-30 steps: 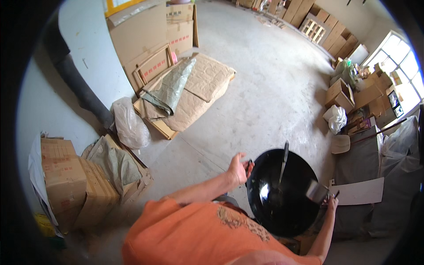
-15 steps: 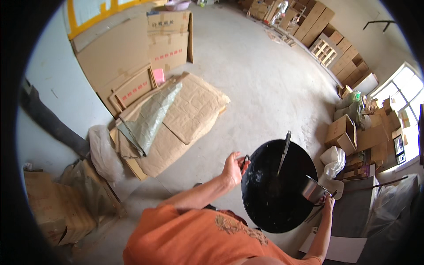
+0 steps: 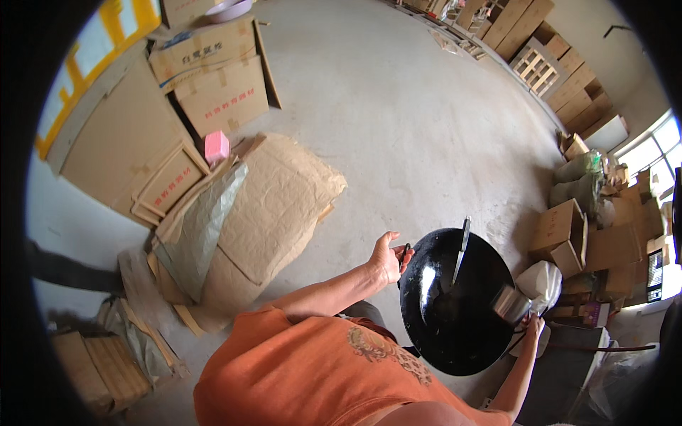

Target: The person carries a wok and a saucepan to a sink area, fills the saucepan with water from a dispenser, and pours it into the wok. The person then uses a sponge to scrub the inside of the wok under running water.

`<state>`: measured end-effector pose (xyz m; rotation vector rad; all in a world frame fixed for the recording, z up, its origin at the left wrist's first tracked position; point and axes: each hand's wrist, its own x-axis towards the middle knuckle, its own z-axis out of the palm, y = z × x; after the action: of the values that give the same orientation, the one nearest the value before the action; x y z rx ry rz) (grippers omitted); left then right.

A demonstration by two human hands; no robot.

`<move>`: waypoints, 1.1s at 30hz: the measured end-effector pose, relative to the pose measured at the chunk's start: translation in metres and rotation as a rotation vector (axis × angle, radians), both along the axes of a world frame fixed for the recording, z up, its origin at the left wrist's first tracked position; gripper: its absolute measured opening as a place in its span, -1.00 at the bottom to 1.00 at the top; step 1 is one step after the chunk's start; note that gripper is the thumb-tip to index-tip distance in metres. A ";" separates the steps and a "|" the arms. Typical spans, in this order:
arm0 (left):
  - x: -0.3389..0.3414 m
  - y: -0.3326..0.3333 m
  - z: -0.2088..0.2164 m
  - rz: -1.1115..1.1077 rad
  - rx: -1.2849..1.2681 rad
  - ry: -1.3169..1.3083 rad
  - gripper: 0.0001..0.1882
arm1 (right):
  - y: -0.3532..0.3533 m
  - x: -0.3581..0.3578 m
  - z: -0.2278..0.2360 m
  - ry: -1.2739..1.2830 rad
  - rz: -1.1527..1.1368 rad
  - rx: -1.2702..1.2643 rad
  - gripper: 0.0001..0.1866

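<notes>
Wok (image 3: 455, 305): black, round, held level between both hands, out in front of the orange shirt (image 3: 320, 376).
Left hand (image 3: 387, 259): fingers closed on the near-side loop handle.
Right hand (image 3: 531, 328): clamped at the far rim, beside a steel cup (image 3: 510, 305).
Spatula (image 3: 460, 252): lies inside, handle toward the top rim (loose, likely to slide).
Advice: keep both grips even, wok flat, steps slow.
Floor (image 3: 398, 128): bare concrete, cardboard (image 3: 277, 206) beyond the left hand.

Both arms stretched forward, hands well apart

The left hand (image 3: 387, 259) sits at the end of a bare forearm running up and to the right, fingers curled closed in a grip, thumb raised. The right hand (image 3: 531, 328) is lower and farther right, its forearm rising steeply, fingers clenched in a grip too.
</notes>
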<state>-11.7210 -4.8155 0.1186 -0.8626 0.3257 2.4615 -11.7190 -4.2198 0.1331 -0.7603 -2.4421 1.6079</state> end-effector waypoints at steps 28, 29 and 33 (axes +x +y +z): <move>-0.854 -0.215 -0.004 0.291 0.016 0.093 -0.46 | -0.270 -1.007 0.032 0.143 0.236 0.151 -0.67; -0.884 -0.223 -0.011 0.290 0.055 0.054 -0.46 | -0.277 -1.043 0.019 0.070 0.195 0.176 -0.66; -0.996 -0.271 -0.019 0.344 -0.018 -0.001 -0.47 | -0.330 -1.192 -0.015 -0.052 0.211 0.070 -0.67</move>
<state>-12.7172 -5.0860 0.0999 -0.9974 0.2126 2.7750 -12.9105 -4.5499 0.1181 -0.5564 -2.6788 1.5778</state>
